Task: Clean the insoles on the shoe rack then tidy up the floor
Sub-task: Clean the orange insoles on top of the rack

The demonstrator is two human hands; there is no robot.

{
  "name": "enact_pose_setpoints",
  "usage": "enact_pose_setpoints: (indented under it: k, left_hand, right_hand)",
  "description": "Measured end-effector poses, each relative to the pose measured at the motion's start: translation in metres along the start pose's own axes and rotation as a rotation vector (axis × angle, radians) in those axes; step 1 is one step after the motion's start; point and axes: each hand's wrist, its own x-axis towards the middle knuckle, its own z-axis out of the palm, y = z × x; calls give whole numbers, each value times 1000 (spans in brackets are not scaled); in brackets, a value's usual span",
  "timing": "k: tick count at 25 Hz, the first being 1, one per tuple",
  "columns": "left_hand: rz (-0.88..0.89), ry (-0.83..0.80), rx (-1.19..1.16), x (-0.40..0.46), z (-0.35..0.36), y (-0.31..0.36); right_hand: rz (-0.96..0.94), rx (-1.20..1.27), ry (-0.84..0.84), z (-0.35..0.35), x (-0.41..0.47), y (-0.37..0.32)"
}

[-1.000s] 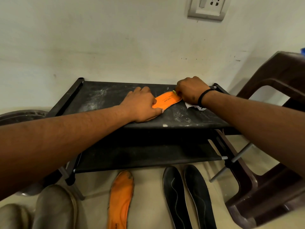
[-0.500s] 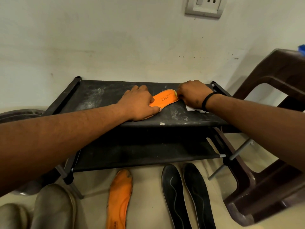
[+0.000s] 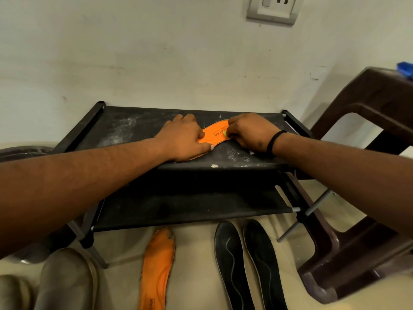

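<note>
So the scrubbing is moving down the insole now. The flat orange foam insole with dark printed lettering (image 3: pixel 215 135) lies on the dusty top shelf of the black fabric-and-tube shoe rack (image 3: pixel 125 130), same spot as 1 second ago. The left hand (image 3: pixel 183 139) is still spread flat over its near end, fingers straight and pressing it onto the shelf. The right hand (image 3: pixel 248 133) has slid — a second back it worked right at the far tip, now it's pulled in over the lettered middle, so less orange shows between the 2 hands. Its fingers (image 3: pixel 232 127) are curled tight round something small and yellow-green (image 3: pixel 224 132). I can't tell what it is; a little brush or scrubber would be my guess.

What that means, as I read it: this is mid-clean on insole number 1, working stroke by stroke toward the pinned end. The left hand will likely have to shift for that last bit.

Plenty left. Another worn orange insole with grubby edges (image 3: pixel 157 269) and a pair of black contoured insoles (image 3: pixel 248 265) lie on the beige floor in front of the rack — so the floor tidy hasn't begun. White powdery dust (image 3: pixel 120 130) on the shelf too.
</note>
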Motion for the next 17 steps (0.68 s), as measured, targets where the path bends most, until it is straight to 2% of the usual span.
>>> enact_pose_setpoints:
  k: [11,14,17]
  left_hand:
    - [4,23,-29,0,1,-2]
    - [7,31,-31,1,2,-2]
    - [11,30,-19,0,2,-1]
  right_hand:
    - [-41,98,-9,-8,11,-30]
    - [35,85,-9,-9,13,-29]
    - [149,-30,-32,-6,23,-28]
